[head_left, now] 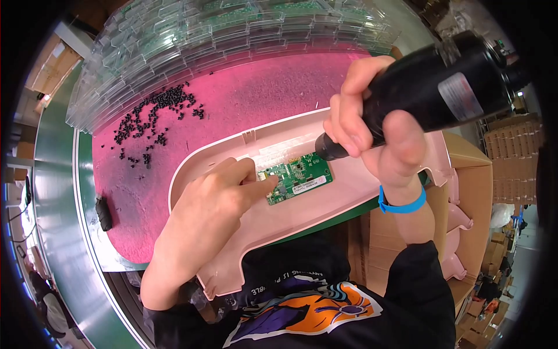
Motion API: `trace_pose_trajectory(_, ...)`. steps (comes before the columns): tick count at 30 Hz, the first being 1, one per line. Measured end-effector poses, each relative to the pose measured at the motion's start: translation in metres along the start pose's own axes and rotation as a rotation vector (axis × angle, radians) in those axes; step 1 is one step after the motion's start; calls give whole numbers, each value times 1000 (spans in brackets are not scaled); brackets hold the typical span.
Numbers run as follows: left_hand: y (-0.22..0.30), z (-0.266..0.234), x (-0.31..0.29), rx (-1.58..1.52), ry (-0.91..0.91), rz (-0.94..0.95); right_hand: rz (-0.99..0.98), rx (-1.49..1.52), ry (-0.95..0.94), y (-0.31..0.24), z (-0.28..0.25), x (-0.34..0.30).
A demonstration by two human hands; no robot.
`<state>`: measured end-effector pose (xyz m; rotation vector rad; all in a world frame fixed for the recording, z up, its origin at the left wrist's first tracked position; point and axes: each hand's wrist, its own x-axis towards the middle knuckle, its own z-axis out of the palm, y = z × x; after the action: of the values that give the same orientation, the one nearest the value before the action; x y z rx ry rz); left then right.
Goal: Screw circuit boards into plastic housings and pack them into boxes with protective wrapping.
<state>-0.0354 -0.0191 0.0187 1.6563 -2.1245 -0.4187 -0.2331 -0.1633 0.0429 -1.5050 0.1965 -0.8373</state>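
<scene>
A green circuit board [302, 177] with a white label lies inside a pale pink plastic housing [250, 224]. My left hand [218, 195] reaches over the housing's left side, its fingertips pressed on the board's left end; its other fingers are curled under and partly hidden. In my right hand [378, 125] is a black electric screwdriver [442, 81], gripped round its body and tilted. Its narrow tip [328, 148] meets the board's upper right corner; whether a screw sits under it is hidden. A blue band circles my right wrist.
Many small black screws [154, 113] are scattered over the pink mat [261, 87] at the left. Stacked clear plastic trays [232, 29] with green boards line the back. A small black object [103, 213] lies at the mat's left edge. At the right, a cardboard box [474, 192] holds pink parts.
</scene>
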Motion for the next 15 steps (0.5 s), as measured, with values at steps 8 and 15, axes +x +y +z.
trace_pose_trajectory(8, -12, -10, 11, -327, 18, -2, -220, 336, -266, -25, 6, -1)
trace_pose_trajectory(15, -10, -9, 10, -960, 107, -212, -566, 441, -412, -12, 28, 17)
